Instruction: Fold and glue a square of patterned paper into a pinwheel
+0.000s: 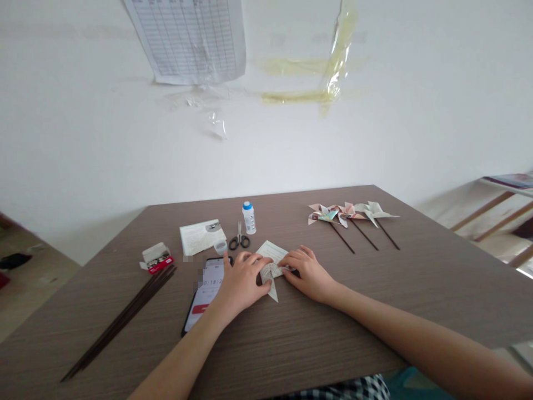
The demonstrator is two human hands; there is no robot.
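A partly folded paper pinwheel (272, 254), printed with small text, lies on the table in front of me. My left hand (245, 280) holds its left side, with the thumb by the lower point and the fingers over the near folds. From the right, my right hand (307, 273) pinches the paper's edge between thumb and fingers. Part of its centre is hidden by my fingertips. Just beyond my left hand are black-handled scissors (239, 240) and a small clear cup (220, 247). A phone (204, 294) showing a timer lies partly under my left forearm.
Three finished pinwheels on brown sticks (353, 214) lie at the back right. A white bottle with a blue cap (249, 219) stands near the scissors. Further left are a stack of paper (200, 238), an opened red-and-white box (157, 258) and a bundle of dark sticks (125, 316).
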